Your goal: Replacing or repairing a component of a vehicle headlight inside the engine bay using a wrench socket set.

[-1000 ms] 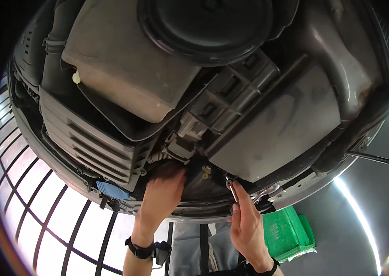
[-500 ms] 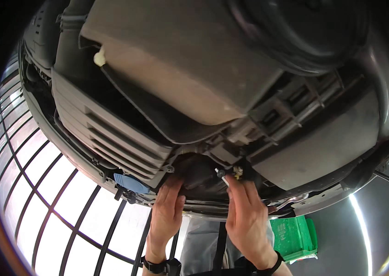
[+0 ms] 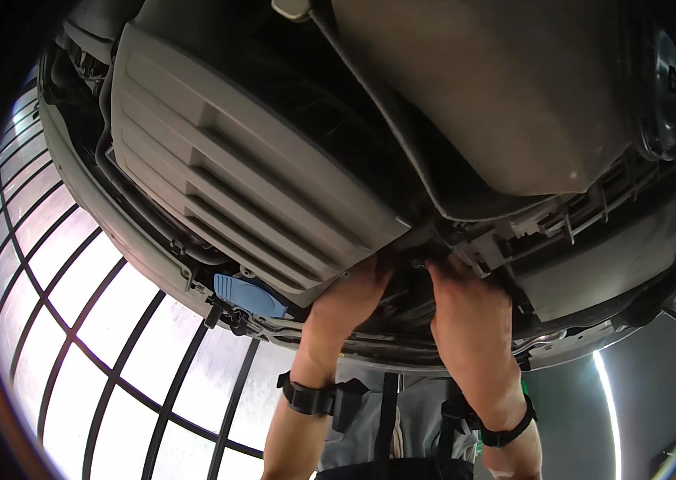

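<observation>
Curved metal edging [image 3: 118, 238] runs nearest; past it, the left hand [image 3: 350, 300] reaches beside the ribbed grey cover [image 3: 250, 168], the right hand [image 3: 470, 300] into an adjoining dark recess [image 3: 402, 302]. Hidden fingertips leave both grips unclear. The cover seems stiff, light plastic, best held by its rim. Beyond glow gridded panels [image 3: 164, 360].

Lg. gray plastic cover [image 3: 246, 180], ribbed w/ raised steps, slants down to the R; lower corner just beside L hand [image 3: 352, 296]. Small dk. round-ended part [image 3: 418, 265] btwn L hand & R hand [image 3: 470, 302], nearest R fingers; rest hidden, can't ID.
</observation>
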`<state>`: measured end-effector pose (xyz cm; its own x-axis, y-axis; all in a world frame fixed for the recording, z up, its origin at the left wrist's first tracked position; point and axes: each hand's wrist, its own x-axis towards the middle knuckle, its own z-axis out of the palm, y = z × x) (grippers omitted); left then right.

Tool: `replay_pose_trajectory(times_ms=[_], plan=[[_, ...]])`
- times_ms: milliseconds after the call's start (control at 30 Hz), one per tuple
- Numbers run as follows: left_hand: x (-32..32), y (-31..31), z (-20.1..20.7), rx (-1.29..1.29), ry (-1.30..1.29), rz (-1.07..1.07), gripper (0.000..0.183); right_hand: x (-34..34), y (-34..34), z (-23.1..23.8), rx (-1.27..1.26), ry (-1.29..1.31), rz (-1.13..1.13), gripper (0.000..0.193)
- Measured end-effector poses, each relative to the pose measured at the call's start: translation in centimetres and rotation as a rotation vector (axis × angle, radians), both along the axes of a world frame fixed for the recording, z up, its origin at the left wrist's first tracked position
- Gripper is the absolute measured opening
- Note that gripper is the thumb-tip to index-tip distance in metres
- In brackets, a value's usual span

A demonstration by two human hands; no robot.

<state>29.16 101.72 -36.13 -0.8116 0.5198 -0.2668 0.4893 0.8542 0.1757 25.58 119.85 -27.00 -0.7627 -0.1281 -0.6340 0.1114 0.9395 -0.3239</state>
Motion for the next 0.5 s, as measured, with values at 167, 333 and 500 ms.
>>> replay_pose_trajectory(times_ms=[167, 333, 500], plan=[[1.1, 0.8, -1.0, -0.143, 0.030, 0.086, 0.039, 0.6, 0.8, -0.2, -0.048, -0.025, -0.031, 0.044], [0.3, 1.1, -1.3, 0.150, -0.063, 0.244, 0.046, 1.2, 0.5, -0.6, -0.093, -0.034, -0.078, 0.044], [0.0, 2.0, -2.5, 0.240, 0.021, 0.295, 0.043, 1.3, 0.5, -1.3, -0.074, -0.013, -0.082, 0.040]])
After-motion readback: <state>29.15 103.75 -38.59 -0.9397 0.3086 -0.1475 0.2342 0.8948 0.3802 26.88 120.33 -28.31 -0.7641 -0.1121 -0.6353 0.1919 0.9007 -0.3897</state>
